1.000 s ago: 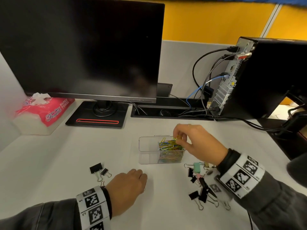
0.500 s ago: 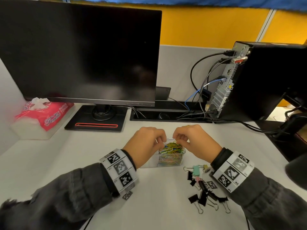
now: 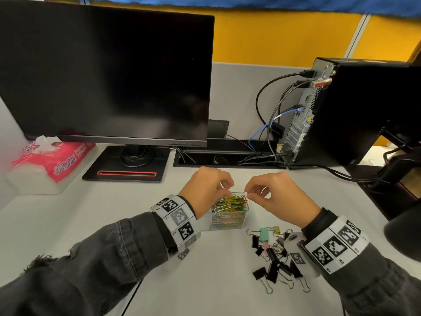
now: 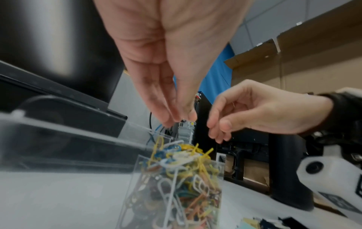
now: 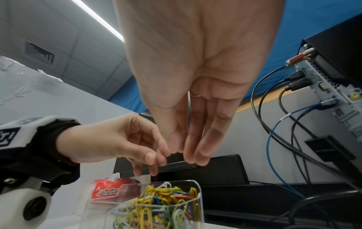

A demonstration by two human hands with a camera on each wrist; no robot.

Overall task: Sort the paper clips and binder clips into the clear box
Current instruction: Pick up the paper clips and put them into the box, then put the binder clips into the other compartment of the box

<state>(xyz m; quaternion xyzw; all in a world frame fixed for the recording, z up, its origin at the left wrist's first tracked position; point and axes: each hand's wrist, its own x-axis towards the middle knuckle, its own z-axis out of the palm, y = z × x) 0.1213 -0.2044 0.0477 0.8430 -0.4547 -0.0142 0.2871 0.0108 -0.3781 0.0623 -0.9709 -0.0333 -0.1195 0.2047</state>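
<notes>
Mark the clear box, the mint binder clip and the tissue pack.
clear plastic box (image 3: 228, 221), head view, front wall.
mint-green binder clip (image 3: 264, 233), head view, clip body.
pink paper-towel pack (image 3: 66, 159), head view, printed top face.

Even overhead light; wrist views blurred, distorted.

White desk (image 3: 114, 224), cluttered.
We note the clear box (image 3: 245, 221) at centre, binder clips (image 3: 273, 254) near right, tissue pack (image 3: 52, 160) far left, monitor base (image 3: 127, 165) behind, computer tower (image 3: 341, 110) far right.
</notes>
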